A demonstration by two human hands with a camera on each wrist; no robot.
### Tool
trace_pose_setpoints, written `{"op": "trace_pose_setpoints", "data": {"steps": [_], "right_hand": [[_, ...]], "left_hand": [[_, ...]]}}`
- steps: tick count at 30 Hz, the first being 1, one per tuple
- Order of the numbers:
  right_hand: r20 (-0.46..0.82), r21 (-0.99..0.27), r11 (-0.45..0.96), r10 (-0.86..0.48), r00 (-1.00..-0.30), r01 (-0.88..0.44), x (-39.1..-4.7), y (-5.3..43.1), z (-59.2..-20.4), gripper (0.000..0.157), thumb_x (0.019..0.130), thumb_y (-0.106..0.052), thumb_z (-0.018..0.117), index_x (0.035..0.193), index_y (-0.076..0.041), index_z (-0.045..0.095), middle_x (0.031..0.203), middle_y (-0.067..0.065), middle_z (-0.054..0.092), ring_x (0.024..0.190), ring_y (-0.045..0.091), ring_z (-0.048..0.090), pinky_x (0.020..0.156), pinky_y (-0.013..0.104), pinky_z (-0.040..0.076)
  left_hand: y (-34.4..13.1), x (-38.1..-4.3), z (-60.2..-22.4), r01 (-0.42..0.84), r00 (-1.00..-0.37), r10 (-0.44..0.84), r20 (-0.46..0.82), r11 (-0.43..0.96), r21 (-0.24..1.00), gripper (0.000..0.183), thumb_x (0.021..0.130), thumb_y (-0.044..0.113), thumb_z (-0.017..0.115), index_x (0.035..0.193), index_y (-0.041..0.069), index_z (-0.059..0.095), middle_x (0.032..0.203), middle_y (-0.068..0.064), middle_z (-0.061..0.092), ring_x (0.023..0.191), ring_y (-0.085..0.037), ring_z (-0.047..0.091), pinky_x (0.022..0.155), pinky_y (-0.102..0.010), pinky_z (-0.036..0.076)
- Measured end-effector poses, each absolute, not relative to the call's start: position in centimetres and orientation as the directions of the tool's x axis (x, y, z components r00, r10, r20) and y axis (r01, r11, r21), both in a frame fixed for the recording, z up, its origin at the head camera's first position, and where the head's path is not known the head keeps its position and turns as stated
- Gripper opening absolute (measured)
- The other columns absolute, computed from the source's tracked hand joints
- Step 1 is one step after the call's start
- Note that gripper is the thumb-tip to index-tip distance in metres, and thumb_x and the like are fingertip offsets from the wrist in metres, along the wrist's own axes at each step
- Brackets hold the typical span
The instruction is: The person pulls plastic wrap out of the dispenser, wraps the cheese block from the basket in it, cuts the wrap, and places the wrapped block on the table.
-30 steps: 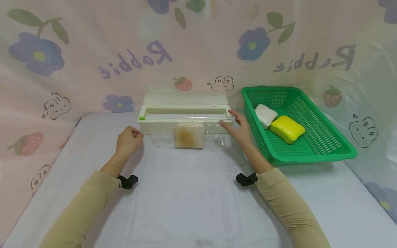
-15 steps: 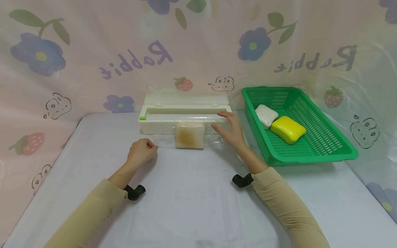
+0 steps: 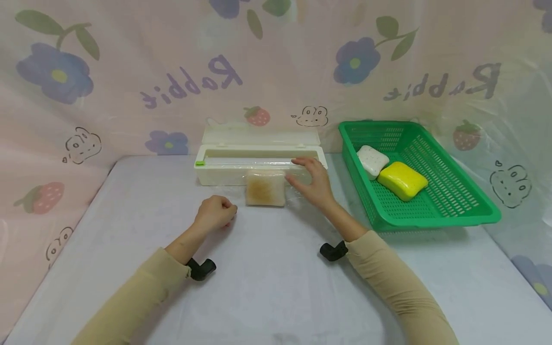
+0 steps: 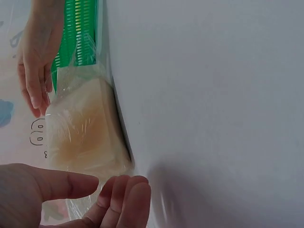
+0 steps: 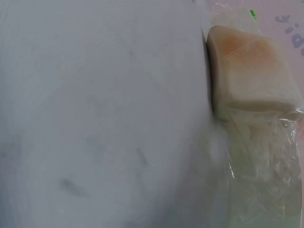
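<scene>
A toast-like white block with a browned face (image 3: 265, 189) stands in front of the white cling film dispenser (image 3: 220, 177), covered by clear film (image 5: 266, 161). My left hand (image 3: 215, 211) is over the table, left of and nearer than the block. In the left wrist view, its thumb (image 4: 76, 184) and loosely curled fingers (image 4: 130, 199) have a small gap between them and hold nothing visible. My right hand (image 3: 316, 182) is at the block's right, thumb and fingers apart, fingertips over the dispenser's front. Whether it touches the film cannot be seen. The right wrist view shows no fingers.
The dispenser's lid (image 3: 260, 135) stands raised at the back, with a green slider (image 3: 200, 163) at its left end. At the right, a green basket (image 3: 435, 221) holds a white block (image 3: 372, 160) and a yellow block (image 3: 402, 180). A printed curtain (image 3: 276, 72) hangs behind.
My left hand has come from the dispenser's left end nearer and rightward toward the block. My right hand has moved left from the dispenser's right end to beside the block.
</scene>
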State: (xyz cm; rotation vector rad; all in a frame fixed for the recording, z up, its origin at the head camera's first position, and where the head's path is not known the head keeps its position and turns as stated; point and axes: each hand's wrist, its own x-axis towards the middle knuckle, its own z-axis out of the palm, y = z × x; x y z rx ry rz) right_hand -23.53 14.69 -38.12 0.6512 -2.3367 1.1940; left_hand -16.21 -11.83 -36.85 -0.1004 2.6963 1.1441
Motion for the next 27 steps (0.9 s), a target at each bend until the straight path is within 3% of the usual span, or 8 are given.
{"op": "trace_pose_setpoints", "data": {"steps": [9,16,27], "right_hand": [[0.613,-0.546,0.527,-0.279,-0.739,-0.652,-23.7,13.6,-38.3,0.041,0.079,-0.018,0.077,0.114,0.001,0.066,0.12,0.018,0.062,0.118,0.034,0.052,0.102,0.052,0.033],[0.608,-0.476,0.565,-0.341,-0.717,-0.673,-23.6,12.9,-38.5,0.045,0.079,-0.02,0.077,0.117,0.0,0.065,0.123,0.017,0.062,0.12,0.032,0.052,0.104,0.049,0.035],[0.585,-0.467,0.571,-0.373,-0.72,-0.675,-23.4,12.3,-39.1,0.047,0.081,-0.02,0.075,0.121,0.002,0.063,0.122,0.016,0.061,0.119,0.032,0.051,0.102,0.05,0.035]], "left_hand": [[-10.2,-16.4,-37.6,-0.169,-0.968,0.04,-0.247,0.625,0.762,0.024,0.09,0.016,0.054,0.086,-0.002,0.07,0.065,-0.006,0.066,0.052,-0.011,0.059,0.051,-0.022,0.048],[-9.0,-16.3,-37.7,-0.248,-0.951,0.041,-0.306,0.49,0.836,0.027,0.092,0.014,0.053,0.101,-0.007,0.068,0.073,-0.009,0.068,0.05,-0.009,0.059,0.052,-0.024,0.054],[-7.7,-16.0,-38.6,-0.303,-0.947,0.001,-0.321,0.322,0.897,0.032,0.094,0.01,0.052,0.119,-0.009,0.059,0.077,-0.011,0.067,0.047,-0.007,0.057,0.047,-0.021,0.052]]}}
